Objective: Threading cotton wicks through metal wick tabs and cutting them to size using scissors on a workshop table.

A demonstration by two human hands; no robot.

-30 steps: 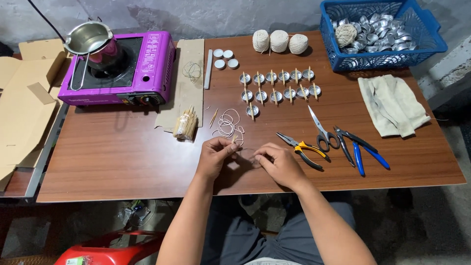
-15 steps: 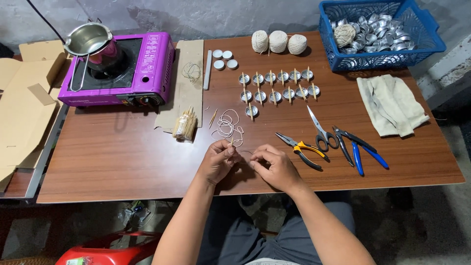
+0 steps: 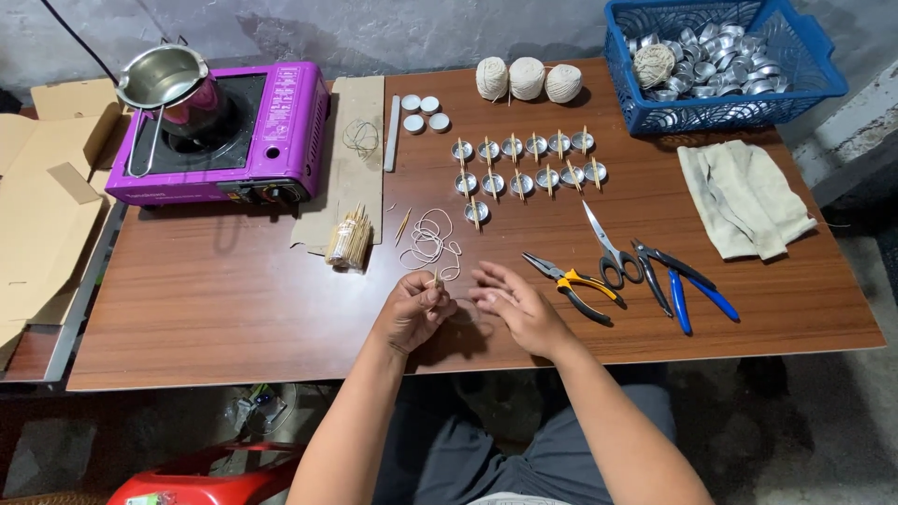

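My left hand (image 3: 413,311) is closed around a small wooden stick (image 3: 435,278) whose tip pokes up above the fingers. My right hand (image 3: 517,305) rests beside it on the brown table (image 3: 234,299), fingers spread, nothing visibly in it. Just beyond both hands lies a loose tangle of white string (image 3: 430,238). A bundle of wooden sticks (image 3: 350,239) stands to its left. Further back are two rows of small metal cups (image 3: 524,164), each with a stick laid across.
Yellow-handled pliers (image 3: 572,283), scissors (image 3: 608,248) and blue-handled pliers (image 3: 683,281) lie right of my hands. A folded cloth (image 3: 744,198), a blue basket (image 3: 814,70) of metal cups, three string balls (image 3: 527,79), a purple stove (image 3: 224,126) with a metal pot (image 3: 168,75), and cardboard (image 3: 42,215) surround them.
My right hand has let go of the pinch it shared with the left and its fingers have spread. The left hand has closed tighter round the stick.
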